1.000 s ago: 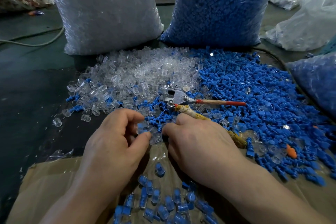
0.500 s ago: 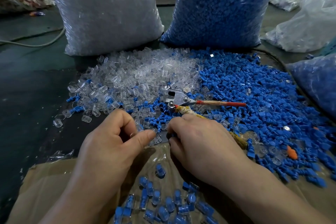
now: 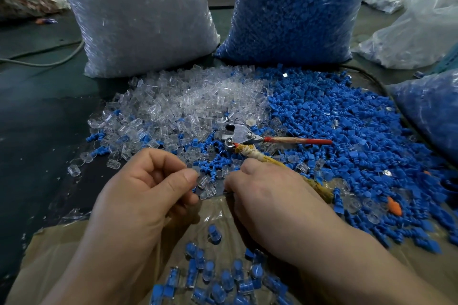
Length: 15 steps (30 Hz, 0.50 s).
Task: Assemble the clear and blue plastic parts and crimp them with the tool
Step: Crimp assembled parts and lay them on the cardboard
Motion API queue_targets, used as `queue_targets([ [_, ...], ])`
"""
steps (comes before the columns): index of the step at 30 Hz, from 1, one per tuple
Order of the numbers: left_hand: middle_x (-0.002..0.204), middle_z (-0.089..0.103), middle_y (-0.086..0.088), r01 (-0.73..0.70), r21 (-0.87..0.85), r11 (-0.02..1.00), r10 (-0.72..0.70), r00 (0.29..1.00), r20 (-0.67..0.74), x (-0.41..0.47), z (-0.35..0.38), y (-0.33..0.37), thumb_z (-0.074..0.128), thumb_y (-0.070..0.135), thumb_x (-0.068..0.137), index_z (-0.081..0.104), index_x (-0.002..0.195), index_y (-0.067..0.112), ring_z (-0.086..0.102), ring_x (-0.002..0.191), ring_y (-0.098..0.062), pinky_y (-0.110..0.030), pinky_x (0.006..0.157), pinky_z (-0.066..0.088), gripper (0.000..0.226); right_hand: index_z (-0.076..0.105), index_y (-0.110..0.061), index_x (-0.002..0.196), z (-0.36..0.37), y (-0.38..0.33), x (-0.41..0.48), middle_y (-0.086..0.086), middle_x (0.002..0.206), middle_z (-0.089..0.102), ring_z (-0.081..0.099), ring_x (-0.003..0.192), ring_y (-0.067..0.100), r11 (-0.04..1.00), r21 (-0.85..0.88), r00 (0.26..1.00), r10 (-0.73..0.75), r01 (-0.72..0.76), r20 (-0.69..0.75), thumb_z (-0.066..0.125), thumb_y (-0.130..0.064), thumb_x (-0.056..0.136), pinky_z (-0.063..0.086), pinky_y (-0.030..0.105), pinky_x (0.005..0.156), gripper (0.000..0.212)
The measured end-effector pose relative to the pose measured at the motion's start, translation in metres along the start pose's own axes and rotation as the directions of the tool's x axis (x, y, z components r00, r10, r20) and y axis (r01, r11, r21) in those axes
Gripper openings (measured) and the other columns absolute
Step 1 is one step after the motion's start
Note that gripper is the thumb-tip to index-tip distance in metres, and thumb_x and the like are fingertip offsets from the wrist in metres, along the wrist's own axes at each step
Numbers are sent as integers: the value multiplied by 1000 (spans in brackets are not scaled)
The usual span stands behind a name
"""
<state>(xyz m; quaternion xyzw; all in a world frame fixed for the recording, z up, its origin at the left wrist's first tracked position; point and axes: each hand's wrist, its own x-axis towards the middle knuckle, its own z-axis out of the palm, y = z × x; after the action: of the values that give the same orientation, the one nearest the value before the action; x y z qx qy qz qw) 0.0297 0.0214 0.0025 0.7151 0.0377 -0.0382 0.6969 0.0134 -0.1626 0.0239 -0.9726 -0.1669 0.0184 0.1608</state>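
Dark tabletop (image 3: 37, 131): tool (image 3: 241, 135) beside right grip (image 3: 270, 195)

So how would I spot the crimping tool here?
Find the clear bag and the blue bag at the back. Where loose clear parts meet blue parts lies the crimping tool, just beyond the right hand. Among plastic bits, it alone has a silver head and long red and yellow-wrapped handles.

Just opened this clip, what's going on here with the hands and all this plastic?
A person works at a clear pile and a blue pile of plastic parts. The left hand pinches a clear part between thumb and forefinger. The right hand curls its fingers down at the pile's edge, and what they hold is hidden. The crimping tool lies on the pile just beyond them. Assembled pieces lie on the brown sheet in front.
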Motion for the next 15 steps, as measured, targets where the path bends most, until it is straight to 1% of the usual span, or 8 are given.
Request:
queue_targets([
  [3,67,70,-9,-8,15,1000,8,1000,14,0,0,-2,77,46,50,75,82,25,65,55,-17,-24,48,50,38,54,-31,110,-2,0,-1,-10,101,52,52,90,11,990,139,993,40,-24,-115,39,-32,102,49,34,81,17],
  [5,67,71,-7,-24,45,999,23,999,27,0,0,-3,75,43,57,75,82,27,67,55,-16,-23,48,51,30,53,-37,108,-5,-1,-1,-17,101,53,50,92,4,972,236,985,50,-10,-163,35,-41,99,46,25,79,21],
  [7,68,71,-6,-29,69,997,27,999,30,0,0,-3,73,44,60,75,83,29,68,55,-16,-22,50,53,27,52,-38,106,-4,-3,-2,-19,98,54,49,92,0,960,279,980,19,38,-200,36,-45,97,43,18,77,19],
  [10,69,72,-4,-59,125,990,55,998,38,-2,0,-4,77,49,62,74,87,32,69,57,-15,-28,55,54,31,50,-38,101,-1,-7,-3,-19,96,55,51,90,0,948,307,974,-19,89,-225,46,-43,97,46,21,74,8],
  [12,69,72,0,-102,199,975,96,995,38,-4,2,-4,82,52,67,73,88,35,68,58,-14,-31,55,54,29,52,-37,99,0,-7,-3,-19,95,56,52,89,0,945,313,969,-11,91,-248,49,-43,95,46,22,73,8],
  [14,72,73,5,-145,285,947,144,989,24,-8,3,-4,82,57,71,72,91,39,70,62,-14,-38,58,58,29,55,-34,98,0,-6,-2,-17,94,57,53,89,2,946,309,965,-16,99,-263,50,-42,94,47,24,74,10],
  [15,72,73,8,-164,325,931,168,986,18,-10,4,-3,81,54,74,71,92,41,71,63,-13,-42,60,60,24,57,-33,98,0,-6,-1,-16,95,57,54,89,3,946,307,964,-23,106,-264,51,-40,94,48,26,75,10],
])
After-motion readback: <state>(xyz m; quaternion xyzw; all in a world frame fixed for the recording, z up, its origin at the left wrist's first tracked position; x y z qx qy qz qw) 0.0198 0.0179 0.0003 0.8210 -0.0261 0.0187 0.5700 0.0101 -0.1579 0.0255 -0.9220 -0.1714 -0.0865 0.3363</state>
